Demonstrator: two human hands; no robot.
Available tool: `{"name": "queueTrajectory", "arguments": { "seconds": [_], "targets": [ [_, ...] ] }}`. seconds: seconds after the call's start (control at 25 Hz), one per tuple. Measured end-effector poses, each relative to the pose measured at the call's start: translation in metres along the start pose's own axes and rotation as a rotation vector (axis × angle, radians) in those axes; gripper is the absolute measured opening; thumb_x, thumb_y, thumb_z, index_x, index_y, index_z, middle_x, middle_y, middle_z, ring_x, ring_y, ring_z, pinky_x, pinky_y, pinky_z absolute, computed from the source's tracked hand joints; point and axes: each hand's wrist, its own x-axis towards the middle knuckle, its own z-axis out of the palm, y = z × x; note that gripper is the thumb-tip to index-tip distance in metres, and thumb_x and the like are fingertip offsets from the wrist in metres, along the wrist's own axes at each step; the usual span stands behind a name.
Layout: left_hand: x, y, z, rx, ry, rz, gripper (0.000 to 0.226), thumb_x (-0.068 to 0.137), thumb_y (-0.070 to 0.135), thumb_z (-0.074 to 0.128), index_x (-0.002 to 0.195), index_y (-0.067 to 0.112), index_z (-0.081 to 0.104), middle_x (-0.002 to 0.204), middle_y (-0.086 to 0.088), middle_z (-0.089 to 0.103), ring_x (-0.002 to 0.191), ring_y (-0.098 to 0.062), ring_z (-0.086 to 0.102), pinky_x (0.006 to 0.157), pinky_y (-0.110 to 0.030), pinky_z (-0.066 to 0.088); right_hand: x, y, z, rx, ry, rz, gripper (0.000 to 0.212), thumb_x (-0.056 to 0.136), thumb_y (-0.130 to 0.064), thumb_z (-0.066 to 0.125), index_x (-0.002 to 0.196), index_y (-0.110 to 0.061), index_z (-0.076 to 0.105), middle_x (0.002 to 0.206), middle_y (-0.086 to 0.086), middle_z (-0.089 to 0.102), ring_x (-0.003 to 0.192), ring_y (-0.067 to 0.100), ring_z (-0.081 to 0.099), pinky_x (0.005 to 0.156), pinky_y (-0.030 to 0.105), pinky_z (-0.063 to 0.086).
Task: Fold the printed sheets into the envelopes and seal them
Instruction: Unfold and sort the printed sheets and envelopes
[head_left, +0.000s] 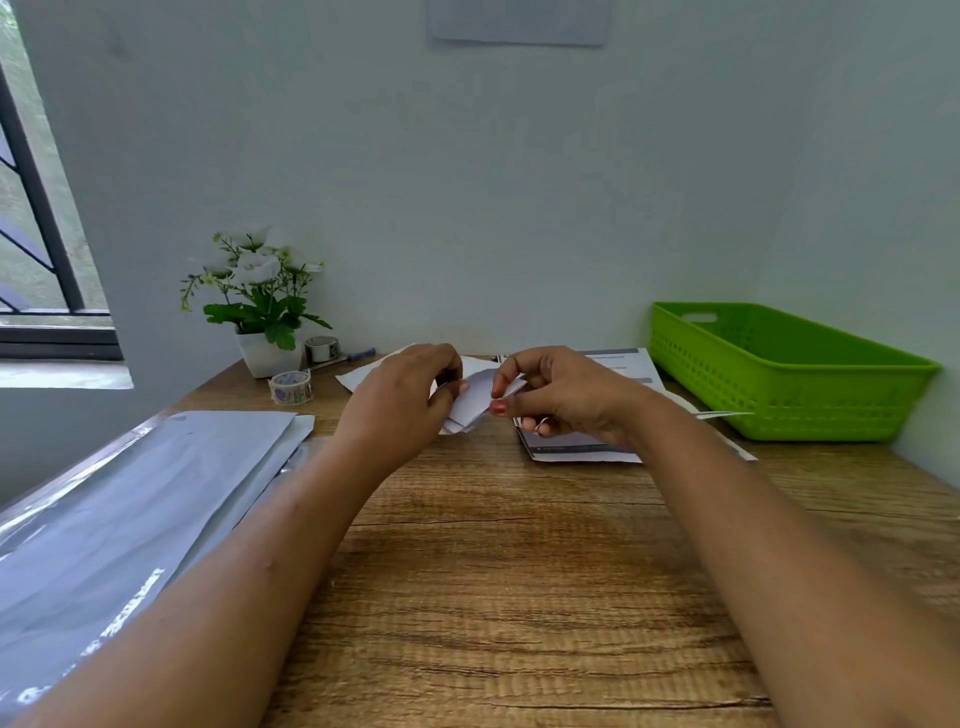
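One folded sheet (475, 400), white, held above the far middle of the wooden desk (519, 571); I see my left hand (402, 400) and right hand (561, 397) both pinching it. Printed sheets (618, 364) beneath, possibly stacked. Green basket (779, 374) far right; grey envelopes (130, 499) near left.

A plain pale wall (467, 182) stands behind a brown wooden table (519, 571). A window with black bars (36, 234) lets in daylight at nine o'clock.
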Motion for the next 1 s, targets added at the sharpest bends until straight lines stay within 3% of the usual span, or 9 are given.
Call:
{"name": "queueTrajectory", "arguments": {
  "seconds": [0.16, 0.28, 0.4, 0.52, 0.76, 0.92, 1.0],
  "targets": [
    [0.0, 0.005, 0.001, -0.015, -0.015, 0.075, 0.006, 0.091, 0.022, 0.055, 0.085, 0.021, 0.054, 0.078, 0.009, 0.052, 0.065, -0.005, 0.044, 0.056, -0.024, 0.033, 0.01, 0.005, 0.014, -0.187, 0.295, -0.084, 0.028, 0.079, -0.021, 0.077, 0.092, -0.011, 0.055, 0.068, 0.004, 0.066, 0.044, 0.003, 0.055, 0.042, 0.018, 0.041],
    [-0.001, 0.007, 0.001, 0.006, -0.034, 0.091, 0.005, 0.091, 0.021, 0.053, 0.089, 0.02, 0.057, 0.08, 0.008, 0.051, 0.066, -0.009, 0.044, 0.056, -0.026, 0.034, 0.017, 0.01, 0.017, -0.377, 0.487, -0.127, 0.043, 0.073, -0.032, 0.08, 0.096, -0.018, 0.047, 0.078, 0.003, 0.059, 0.065, 0.015, 0.057, 0.06, 0.033, 0.051],
    [-0.001, 0.01, 0.0, 0.022, -0.039, 0.128, 0.006, 0.092, 0.022, 0.051, 0.091, 0.019, 0.057, 0.081, 0.008, 0.05, 0.066, -0.012, 0.044, 0.057, -0.028, 0.035, 0.015, 0.01, 0.018, -0.553, 0.564, -0.076, 0.046, 0.072, -0.044, 0.076, 0.099, -0.023, 0.044, 0.086, -0.002, 0.056, 0.078, 0.019, 0.056, 0.059, 0.032, 0.042],
    [-0.002, 0.015, -0.001, 0.046, -0.037, 0.173, 0.008, 0.093, 0.023, 0.051, 0.093, 0.018, 0.056, 0.082, 0.009, 0.048, 0.063, -0.008, 0.04, 0.055, -0.026, 0.031, 0.008, 0.006, 0.019, -0.711, 0.633, -0.02, 0.043, 0.075, -0.049, 0.071, 0.099, -0.022, 0.048, 0.087, -0.004, 0.056, 0.077, 0.018, 0.052, 0.054, 0.028, 0.032],
    [-0.003, 0.02, -0.002, 0.098, -0.039, 0.234, 0.01, 0.095, 0.025, 0.048, 0.096, 0.019, 0.056, 0.089, 0.008, 0.054, 0.071, -0.011, 0.046, 0.057, -0.026, 0.034, 0.01, 0.01, 0.022, -0.74, 0.581, -0.033, 0.033, 0.078, -0.043, 0.07, 0.101, -0.023, 0.057, 0.102, -0.003, 0.047, 0.085, 0.016, 0.051, 0.065, 0.028, 0.037],
    [-0.003, 0.02, -0.001, 0.082, -0.085, 0.21, 0.005, 0.094, 0.021, 0.049, 0.094, 0.022, 0.054, 0.082, 0.015, 0.046, 0.067, -0.008, 0.043, 0.053, -0.02, 0.029, 0.016, 0.014, 0.021, -0.54, 0.467, -0.135, 0.018, 0.078, -0.015, 0.07, 0.091, -0.024, 0.061, 0.105, 0.0, 0.053, 0.095, 0.015, 0.052, 0.076, 0.026, 0.039],
    [-0.003, 0.017, -0.001, 0.074, -0.103, 0.181, 0.005, 0.092, 0.02, 0.05, 0.091, 0.023, 0.054, 0.074, 0.015, 0.044, 0.062, -0.005, 0.043, 0.052, -0.016, 0.025, 0.016, 0.015, 0.02, -0.458, 0.439, -0.151, 0.02, 0.076, -0.005, 0.068, 0.085, -0.022, 0.064, 0.103, 0.002, 0.061, 0.097, 0.016, 0.057, 0.077, 0.03, 0.05]
  ]
}}
